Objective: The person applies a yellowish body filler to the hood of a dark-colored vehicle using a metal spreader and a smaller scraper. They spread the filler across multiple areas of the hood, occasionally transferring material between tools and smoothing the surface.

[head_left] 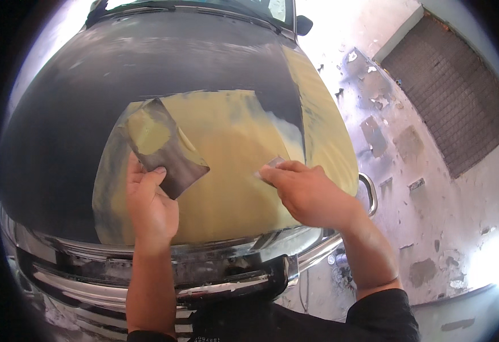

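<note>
My left hand [152, 205] grips a dark rectangular plate [179, 174] with a dollop of yellow-green paste [149, 131] on its upper part, held over the car hood. My right hand [309, 194] pinches a small flat spreader [273, 163] at the middle right of the yellowish coated patch [226, 137], its edge partly hidden by my fingers; whether it touches the surface I cannot tell. The dark hood [55, 131] surrounds the patch on the left and top, and a second yellowish band [329, 142] runs down its right side.
Along the hood's front sit a chrome grille and bumper [72, 273], with a curved chrome bar [369, 194] at the right. The windscreen [187, 11] is at the top. To the right are a pale, stained floor [409, 228] and a dark grid panel [443, 85].
</note>
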Available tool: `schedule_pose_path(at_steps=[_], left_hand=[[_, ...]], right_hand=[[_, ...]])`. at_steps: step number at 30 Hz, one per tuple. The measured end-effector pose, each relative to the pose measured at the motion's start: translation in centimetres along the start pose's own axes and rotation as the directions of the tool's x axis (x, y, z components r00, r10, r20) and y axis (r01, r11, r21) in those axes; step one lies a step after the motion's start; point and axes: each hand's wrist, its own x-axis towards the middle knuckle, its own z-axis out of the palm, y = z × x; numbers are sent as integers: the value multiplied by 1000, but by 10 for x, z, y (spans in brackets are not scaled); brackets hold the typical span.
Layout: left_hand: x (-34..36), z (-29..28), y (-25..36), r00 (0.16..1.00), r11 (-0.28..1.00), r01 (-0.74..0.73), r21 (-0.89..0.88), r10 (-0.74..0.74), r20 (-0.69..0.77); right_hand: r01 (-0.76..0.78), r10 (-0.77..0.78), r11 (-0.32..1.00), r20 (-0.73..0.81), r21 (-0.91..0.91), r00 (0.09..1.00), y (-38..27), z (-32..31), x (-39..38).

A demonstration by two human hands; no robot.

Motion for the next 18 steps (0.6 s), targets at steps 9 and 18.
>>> schedule_pose_path(at_steps=[9,18], left_hand=[[-2,1,-2,999,998,38,-44,-37,18],[-4,6,-6,1000,1000,17,17,-17,11]], right_hand=[[-81,63,988,-133,-133,989,-25,43,-57],[-150,111,961,-171,-232,979,-40,74,-93]])
